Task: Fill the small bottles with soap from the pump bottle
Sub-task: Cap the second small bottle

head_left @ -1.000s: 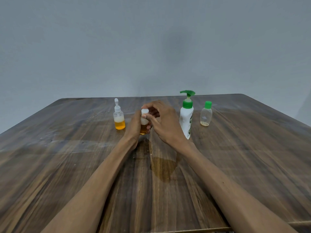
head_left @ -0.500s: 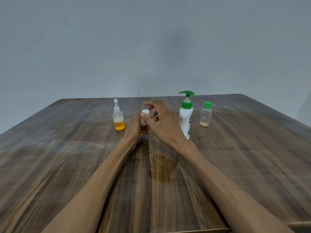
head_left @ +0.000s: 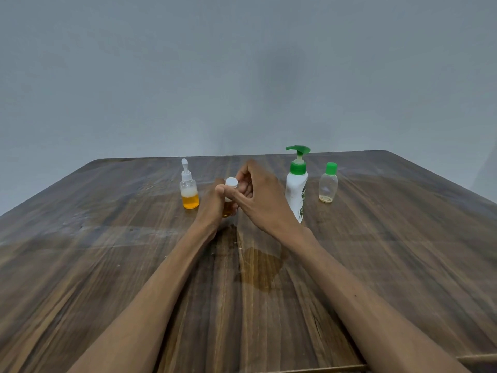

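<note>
Dim, even, soft overhead light; faint glare across desk (head_left: 403, 238) toward 12 o'clock; wide-angle bending at edges; slight softness, near forearms blurred.

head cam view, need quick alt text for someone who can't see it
Two bare hands meet over a wooden table: the left hand grips a small white-capped bottle of amber liquid, the right hand at its cap. A pump bottle and two more small bottles stand nearby.
</note>
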